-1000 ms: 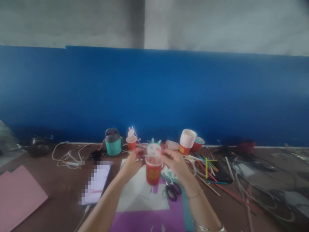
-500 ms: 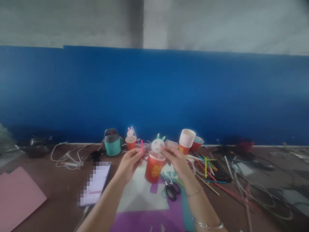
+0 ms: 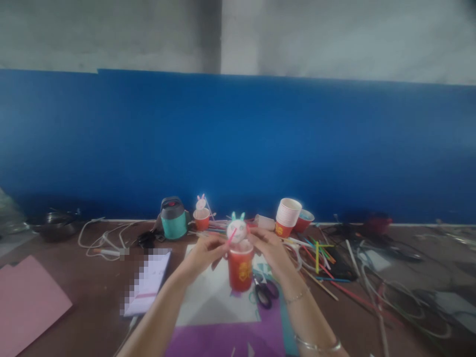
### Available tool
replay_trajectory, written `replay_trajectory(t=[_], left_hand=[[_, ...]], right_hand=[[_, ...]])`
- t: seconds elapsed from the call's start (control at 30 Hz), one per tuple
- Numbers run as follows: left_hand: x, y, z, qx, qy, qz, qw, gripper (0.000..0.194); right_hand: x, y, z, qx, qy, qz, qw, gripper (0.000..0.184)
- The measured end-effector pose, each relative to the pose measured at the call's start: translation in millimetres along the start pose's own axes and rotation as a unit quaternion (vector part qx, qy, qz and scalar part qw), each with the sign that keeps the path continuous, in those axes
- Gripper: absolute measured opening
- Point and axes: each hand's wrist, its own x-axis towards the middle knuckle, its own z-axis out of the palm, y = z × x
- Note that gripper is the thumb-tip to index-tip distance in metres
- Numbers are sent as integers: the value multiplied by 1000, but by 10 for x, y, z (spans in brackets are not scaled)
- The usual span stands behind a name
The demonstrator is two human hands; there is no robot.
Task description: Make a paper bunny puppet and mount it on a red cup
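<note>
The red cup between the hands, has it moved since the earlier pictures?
Yes: the red cup has moved slightly downward in view, its base now closer to the scissors.

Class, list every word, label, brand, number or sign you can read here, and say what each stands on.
No text is readable.
Red cup between the hands: gold marking, too blurred.
Stack of cups: gold marking, too small.
Lit screen: faint marks, illegible.

1 head-worn camera looks forward and down over the nearby table, facing a wall.
</note>
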Motion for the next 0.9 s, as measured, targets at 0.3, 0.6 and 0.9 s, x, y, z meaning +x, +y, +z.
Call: replay_trajectory(t=[0.3, 0.6, 0.9], left_hand=[[61, -9, 122, -95, 197, 47, 975, 34], [-33, 9, 436, -186, 287, 95, 935, 30], [-30, 24, 460, -119, 290, 74, 947, 32]], right_hand=[[-165, -138, 180, -201, 199, -192, 940, 23], [-352, -121, 586, -218, 71, -70, 971, 30], [-210, 16, 587, 50, 86, 70, 993, 34]])
